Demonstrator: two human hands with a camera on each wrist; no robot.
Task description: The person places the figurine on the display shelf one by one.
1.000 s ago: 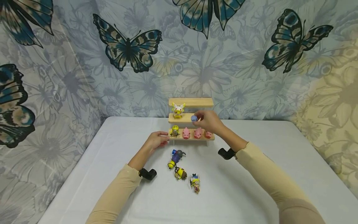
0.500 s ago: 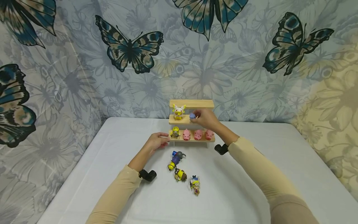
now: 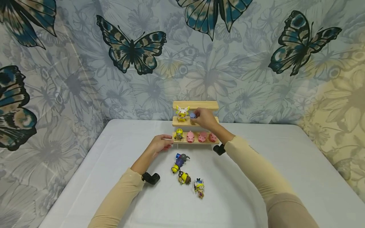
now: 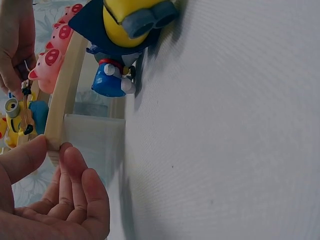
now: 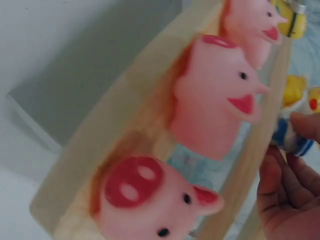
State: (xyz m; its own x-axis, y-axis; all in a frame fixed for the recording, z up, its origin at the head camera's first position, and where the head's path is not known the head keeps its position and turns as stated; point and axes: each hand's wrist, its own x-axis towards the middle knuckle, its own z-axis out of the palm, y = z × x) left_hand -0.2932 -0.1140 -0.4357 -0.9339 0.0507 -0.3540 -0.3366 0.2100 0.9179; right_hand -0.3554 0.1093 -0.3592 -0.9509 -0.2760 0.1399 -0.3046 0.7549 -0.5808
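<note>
Small blue figure (image 3: 193, 115): pinched in the fingertips of your right hand (image 3: 204, 118), at the middle tier of the 3-tier wooden stand (image 3: 195, 104), just beside the yellow-and-white horned figure (image 3: 181, 113) standing there. In the right wrist view the same blue-and-white piece (image 5: 289, 140) sits between your thumb and fingers (image 5: 280, 195), which curl round it.

Left hand (image 3: 160, 144): its thumb and fingers clamp the left end of the lowest shelf (image 4: 61, 120); the left wrist view shows the wood edge pinched between them.

Lowest tier: 1 small yellow goggle figure (image 3: 178, 134) at the left, then 3 pink pigs (image 3: 201, 137) in a row, upright, close together.

White table (image 3: 285, 164), in front of the stand: 3 toys lying on their sides, a blue-and-yellow one (image 3: 178, 161) nearest the stand, a yellow one (image 3: 184, 177) below it, and a third (image 3: 199, 186) to the right.

Backdrop: butterfly-print cloth (image 3: 131, 47).
</note>
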